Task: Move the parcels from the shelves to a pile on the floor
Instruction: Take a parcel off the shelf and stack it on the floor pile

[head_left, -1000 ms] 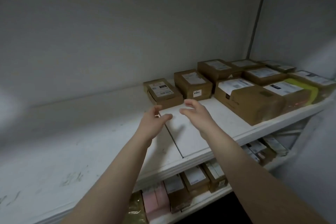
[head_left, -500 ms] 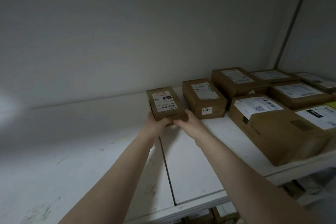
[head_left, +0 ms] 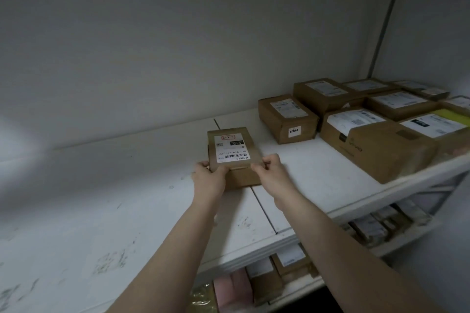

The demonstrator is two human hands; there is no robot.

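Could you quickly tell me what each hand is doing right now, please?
Left hand: grips the small brown parcel at its near left corner.
Right hand: grips the same parcel at its near right corner.

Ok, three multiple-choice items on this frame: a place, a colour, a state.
1. Where is the small parcel? A on the floor; B at the upper shelf, left of the other parcels; C stacked on another parcel.
2. The soft parcel on the lower shelf is: A blue; B black; C pink.
3. Left hand and right hand: A both grip the small parcel; B rest on bare shelf; C hang idle.
Answers: B, it shows there, apart from the group; C, pink wrap shows; A, both curl round its near corners.
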